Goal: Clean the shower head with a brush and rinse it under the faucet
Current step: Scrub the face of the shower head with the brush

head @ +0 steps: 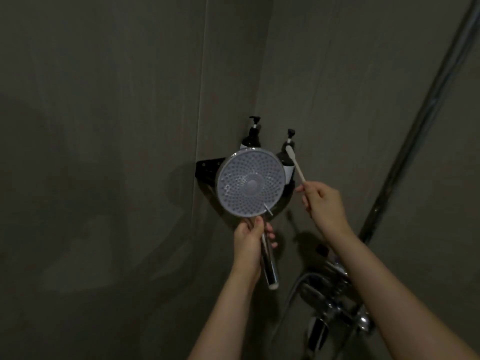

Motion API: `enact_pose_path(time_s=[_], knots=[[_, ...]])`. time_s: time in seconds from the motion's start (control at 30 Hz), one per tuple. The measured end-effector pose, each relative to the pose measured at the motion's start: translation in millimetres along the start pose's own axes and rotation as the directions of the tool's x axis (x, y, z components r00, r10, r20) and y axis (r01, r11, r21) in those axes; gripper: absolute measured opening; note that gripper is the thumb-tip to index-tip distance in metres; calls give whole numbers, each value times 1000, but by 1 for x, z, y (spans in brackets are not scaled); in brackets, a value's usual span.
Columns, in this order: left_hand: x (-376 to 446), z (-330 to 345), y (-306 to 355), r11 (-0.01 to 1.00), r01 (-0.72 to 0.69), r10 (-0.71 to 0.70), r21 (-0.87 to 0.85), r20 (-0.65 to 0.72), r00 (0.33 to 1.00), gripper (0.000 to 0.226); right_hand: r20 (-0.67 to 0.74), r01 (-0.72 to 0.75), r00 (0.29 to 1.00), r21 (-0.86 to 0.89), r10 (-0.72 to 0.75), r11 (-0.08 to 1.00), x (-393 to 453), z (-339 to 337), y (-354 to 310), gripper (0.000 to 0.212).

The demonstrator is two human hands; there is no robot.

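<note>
1. The round chrome-rimmed shower head with a pale grey nozzle face (251,183) is held upright in mid-air, its face turned towards the camera, in front of the wall corner.
2. The left hand (251,241) wraps its fingers around the shiny chrome handle (268,258) just under the disc; that stiff, probably slick metal stem looks like the sound place to hold, and the wide head likely makes it top-heavy.
3. The right hand (322,201) pinches the lower end of a slim pale toothbrush-like brush (295,164); its head sits just beside the disc's upper right rim, and I cannot tell if it touches.
4. Behind stand two dark pump bottles (253,135) on a black corner shelf (206,166).
5. Lower right is the chrome faucet mixer (335,294), where rinsing presumably follows; a dark riser pipe (415,131) runs up the wall.
</note>
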State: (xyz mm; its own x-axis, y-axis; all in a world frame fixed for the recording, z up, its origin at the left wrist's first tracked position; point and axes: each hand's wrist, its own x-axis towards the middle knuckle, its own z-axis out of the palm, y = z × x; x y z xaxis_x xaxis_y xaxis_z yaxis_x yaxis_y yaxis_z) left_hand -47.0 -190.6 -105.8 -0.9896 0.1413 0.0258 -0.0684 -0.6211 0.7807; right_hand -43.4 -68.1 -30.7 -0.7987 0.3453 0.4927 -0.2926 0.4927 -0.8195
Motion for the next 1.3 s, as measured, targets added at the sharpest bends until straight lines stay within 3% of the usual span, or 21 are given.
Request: enact_pose_path(time_s=[0.07, 0.13, 0.23, 0.3, 0.37, 0.43, 0.53, 0.57, 0.63, 0.7, 0.77, 0.83, 0.9, 0.93, 0.97, 1.07, 1.13, 1.2, 1.23, 1.3], knots=[[-16, 6, -19, 1000, 15, -14, 12, -43, 999, 18, 16, 20, 1000, -43, -19, 999, -18, -17, -9, 38], [-30, 14, -32, 999, 32, -32, -4, -76, 997, 18, 117, 85, 991, -176, -64, 981, -33, -28, -24, 42], [-46, 26, -43, 999, 52, -53, -12, -97, 994, 14, 376, 280, 922, -481, -93, 831, -56, -36, -43, 43], [-54, 34, -48, 1000, 27, -28, -14, -105, 994, 13, 455, 345, 889, -582, -57, 736, -68, -32, -50, 44], [-62, 42, -51, 999, -4, -1, -37, -121, 993, 13, 456, 367, 889, -677, -28, 638, -74, -27, -52, 45], [-67, 49, -53, 998, 1, -8, -60, -123, 992, 9, 340, 275, 940, -751, -5, 600, -69, -30, -54, 46], [-70, 55, -54, 995, 41, -54, -90, -146, 988, 15, 82, 112, 994, -750, -77, 652, -50, -50, -52, 51], [-71, 54, -52, 994, 40, -55, -101, -151, 987, 16, 55, 103, 994, -722, -91, 684, -48, -57, -52, 50], [-70, 54, -50, 994, 21, -38, -110, -157, 987, 11, 186, 230, 973, -688, -139, 688, -57, -57, -57, 47], [-69, 54, -47, 994, -42, 21, -104, -190, 982, 9, 412, 433, 893, -683, -179, 589, -77, -43, -63, 44], [-70, 55, -47, 996, -63, 47, -70, -220, 974, 11, 523, 539, 833, -687, -183, 488, -83, -29, -55, 44], [-74, 58, -48, 996, -12, -4, -86, -185, 983, 8, 402, 401, 909, -769, -110, 498, -67, -29, -47, 44], [-78, 59, -46, 992, 49, -67, -113, -165, 984, 6, 186, 180, 981, -732, -62, 657, -53, -44, -48, 45], [-77, 58, -46, 993, 55, -73, -106, -173, 982, 7, 136, 154, 987, -705, -82, 692, -52, -50, -52, 46], [-75, 57, -47, 992, 54, -74, -114, -178, 981, 7, 168, 213, 977, -695, -133, 687, -54, -52, -54, 45], [-68, 56, -54, 990, -10, -22, -141, -223, 975, 6, 460, 499, 861, -679, -217, 539, -76, -38, -48, 43], [-66, 57, -58, 986, -5, -31, -168, -215, 976, 10, 399, 389, 912, -763, -98, 516, -74, -36, -36, 47], [-68, 58, -59, 984, 65, -96, -163, -188, 977, 6, 213, 178, 977, -771, -16, 611, -56, -43, -34, 51], [-69, 58, -60, 984, 78, -108, -158, -189, 976, 7, 162, 139, 987, -762, -22, 632, -55, -47, -36, 53], [-66, 55, -65, 986, 39, -74, -164, -212, 974, 6, 284, 303, 950, -751, -127, 586, -59, -43, -34, 50]])
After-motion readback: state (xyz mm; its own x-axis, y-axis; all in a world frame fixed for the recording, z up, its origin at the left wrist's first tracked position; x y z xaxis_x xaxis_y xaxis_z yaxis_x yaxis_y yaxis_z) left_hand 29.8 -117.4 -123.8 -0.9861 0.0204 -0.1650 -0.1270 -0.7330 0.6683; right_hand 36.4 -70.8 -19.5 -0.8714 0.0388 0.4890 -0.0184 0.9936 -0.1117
